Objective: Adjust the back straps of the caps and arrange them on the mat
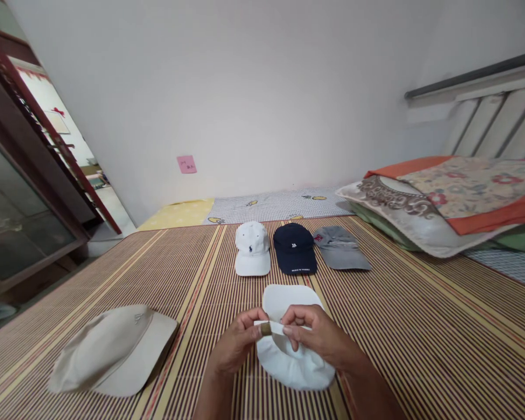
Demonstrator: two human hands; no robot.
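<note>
A white cap (295, 370) lies on the striped mat near the front, its brim pointing away from me and its inside partly showing. Its back strap (276, 328), with a brass-coloured buckle, is raised between my hands. My left hand (240, 341) pinches the strap's left end beside the buckle. On the right, the thumb and fingers of my right hand (317, 332) grip the other end of the strap. Beyond it stand a white cap with a small dark logo (252, 249), a navy cap (294, 249) and a grey cap (342, 248) in a row.
A beige cap (114, 347) rests on the striped mat (192, 373) at the left. Folded bedding (464, 198) is stacked at the back right. Behind the mat's far edge rises a white wall (245, 105) with a pink note (186, 164).
</note>
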